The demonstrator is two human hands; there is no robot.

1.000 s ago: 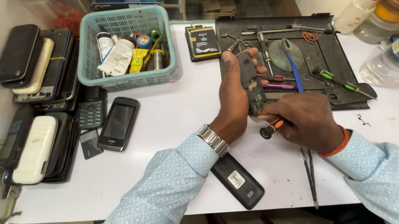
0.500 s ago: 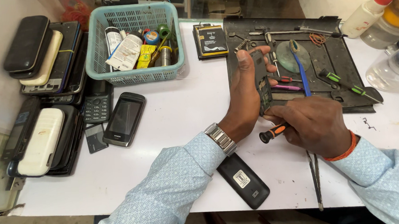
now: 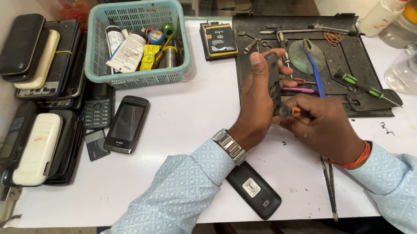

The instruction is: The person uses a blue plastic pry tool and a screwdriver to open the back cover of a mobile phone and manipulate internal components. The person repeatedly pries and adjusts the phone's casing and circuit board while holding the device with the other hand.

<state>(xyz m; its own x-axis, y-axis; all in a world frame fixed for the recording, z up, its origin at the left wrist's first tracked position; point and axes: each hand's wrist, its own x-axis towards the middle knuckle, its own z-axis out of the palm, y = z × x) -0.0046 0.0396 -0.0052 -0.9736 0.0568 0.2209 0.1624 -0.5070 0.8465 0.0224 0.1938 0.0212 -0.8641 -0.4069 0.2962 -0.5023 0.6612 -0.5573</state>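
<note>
Hands meet at centre frame over the white table (image 3: pixel 180 133). Left hand (image 3: pixel 258 97) grips a dark phone (image 3: pixel 273 79), held upright on edge. Right hand (image 3: pixel 327 126) is clenched around a screwdriver (image 3: pixel 289 110) with an orange handle, its tip against the phone's lower end. Black work mat (image 3: pixel 349 58) lies just behind, upper right. Blue basket (image 3: pixel 136 78) sits upper left. Black battery cover (image 3: pixel 253 190) lies below the left wrist.

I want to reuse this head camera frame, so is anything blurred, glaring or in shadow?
Head view: sharp overall, evenly lit; soft shadows under the left hand and the basket; the right hand hides the screwdriver tip; edges bend slightly; no strong glare.
</note>
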